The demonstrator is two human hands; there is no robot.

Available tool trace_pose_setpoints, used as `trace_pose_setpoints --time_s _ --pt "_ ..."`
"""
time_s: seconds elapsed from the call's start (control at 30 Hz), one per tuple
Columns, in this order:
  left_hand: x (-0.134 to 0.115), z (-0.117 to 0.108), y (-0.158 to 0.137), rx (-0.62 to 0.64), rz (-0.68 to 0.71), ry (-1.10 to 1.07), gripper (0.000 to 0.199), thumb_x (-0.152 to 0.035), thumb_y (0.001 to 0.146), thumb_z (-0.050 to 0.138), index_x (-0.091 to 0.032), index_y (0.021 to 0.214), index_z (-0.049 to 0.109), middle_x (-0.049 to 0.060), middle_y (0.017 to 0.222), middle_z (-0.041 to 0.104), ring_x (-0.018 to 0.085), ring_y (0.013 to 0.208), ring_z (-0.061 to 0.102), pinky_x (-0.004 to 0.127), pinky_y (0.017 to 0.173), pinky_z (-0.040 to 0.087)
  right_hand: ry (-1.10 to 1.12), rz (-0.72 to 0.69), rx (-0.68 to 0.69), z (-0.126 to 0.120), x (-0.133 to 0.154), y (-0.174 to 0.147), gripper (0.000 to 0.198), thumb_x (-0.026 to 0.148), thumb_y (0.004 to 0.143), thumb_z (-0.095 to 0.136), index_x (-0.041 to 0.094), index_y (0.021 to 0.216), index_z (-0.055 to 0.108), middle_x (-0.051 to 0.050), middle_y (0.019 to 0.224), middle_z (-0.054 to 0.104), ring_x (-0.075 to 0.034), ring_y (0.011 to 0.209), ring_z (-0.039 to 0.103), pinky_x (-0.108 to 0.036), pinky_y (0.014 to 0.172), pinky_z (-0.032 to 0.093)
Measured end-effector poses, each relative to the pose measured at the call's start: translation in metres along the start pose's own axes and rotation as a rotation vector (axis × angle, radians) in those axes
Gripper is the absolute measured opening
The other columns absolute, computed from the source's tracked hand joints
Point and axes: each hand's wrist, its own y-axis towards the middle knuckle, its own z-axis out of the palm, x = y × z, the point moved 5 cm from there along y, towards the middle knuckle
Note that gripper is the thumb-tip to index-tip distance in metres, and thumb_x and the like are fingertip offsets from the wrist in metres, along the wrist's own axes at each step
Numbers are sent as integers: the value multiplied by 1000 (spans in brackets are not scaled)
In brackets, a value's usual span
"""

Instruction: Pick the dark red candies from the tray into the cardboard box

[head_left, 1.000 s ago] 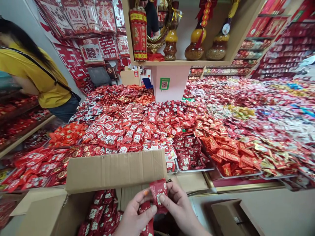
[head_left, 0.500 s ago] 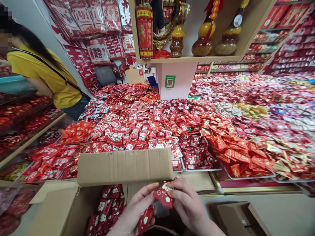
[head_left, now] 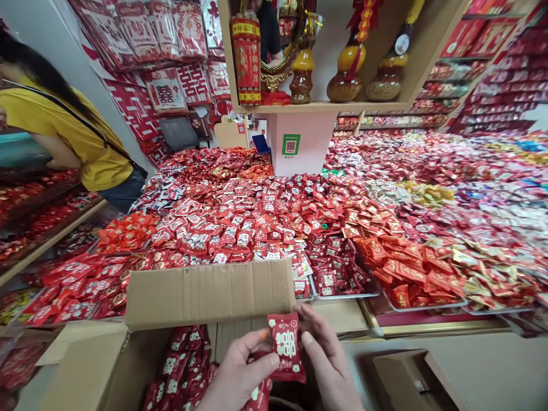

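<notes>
My left hand [head_left: 246,368] pinches a dark red candy packet [head_left: 285,347], its thumb over the lower left edge. The packet stands upright, showing a white double-happiness character and small flowers. Another red packet [head_left: 259,395] shows below my left hand; its hold is partly hidden. Close by the packet's right edge is my right hand [head_left: 325,348], fingers apart and curved, holding nothing that I can see. To the left, an open cardboard box [head_left: 115,365] contains several matching packets [head_left: 184,362], partly covered by my left hand and wrist.
Heaps of red packets [head_left: 231,220] cover the display behind the box flap [head_left: 209,294]. A metal tray [head_left: 346,295] holds dark red packets. Another carton [head_left: 413,379] sits lower right. A person in yellow [head_left: 92,137] stands left. Gourd bottles [head_left: 346,71] line a shelf overhead.
The packet has turned from tilted to upright, its front now facing me. My right fingers have come off it and spread, while my left hand keeps hold. The view has shifted slightly.
</notes>
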Motion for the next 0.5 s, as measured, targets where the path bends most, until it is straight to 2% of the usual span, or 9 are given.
trace_pose_setpoints --time_s 0.07,0.1,0.17,0.23,0.3,0.4,0.43,0.5 --pt "-1 -1 2 -22 47 259 27 -15 64 65 -18 91 70 3 77 71 20 76 61 28 74 46 165 191 98 7 -4 0 45 33 81 56 30 123 40 -7 116 58 -20 100 58 -36 84 47" --pt "-2 0 3 -19 57 355 27 -12 63 64 -18 89 70 2 74 70 20 74 61 28 74 46 199 259 171 11 -4 1 46 34 76 62 27 118 46 -6 107 62 -19 93 60 -33 81 48" --pt "-1 1 5 -23 40 436 30 -11 61 61 -17 89 69 1 73 68 19 74 60 28 73 46 203 345 270 10 -5 4 36 32 67 71 21 98 57 -2 85 66 -16 76 61 -28 70 48" --pt "2 -4 6 -69 30 427 30 -14 63 61 -17 92 67 1 73 67 19 71 60 28 72 46 194 358 235 -9 -10 15 28 32 64 73 18 82 58 1 71 63 -12 65 58 -24 62 46" --pt "7 -16 6 -155 47 392 28 -21 65 61 -17 93 65 1 72 66 18 68 59 28 69 46 127 286 20 -50 -19 34 28 35 62 73 18 78 56 2 68 62 -12 62 56 -24 61 46" --pt "21 -36 6 -213 36 367 26 -27 66 62 -17 90 65 1 71 65 17 67 58 27 67 46 -120 123 -467 -133 -34 64 35 43 59 71 18 77 55 1 69 61 -13 62 56 -25 58 46" --pt "26 -42 6 -225 13 360 27 -27 65 63 -17 90 65 1 72 65 17 69 58 27 68 46 -166 104 -554 -155 -41 73 36 45 59 70 18 76 53 1 69 60 -13 61 56 -25 57 46" --pt "34 -50 6 -252 -27 334 28 -27 62 67 -16 87 66 2 74 66 18 72 59 26 71 46 -229 90 -629 -184 -55 91 37 47 58 67 18 76 52 0 69 60 -15 62 56 -26 58 47"
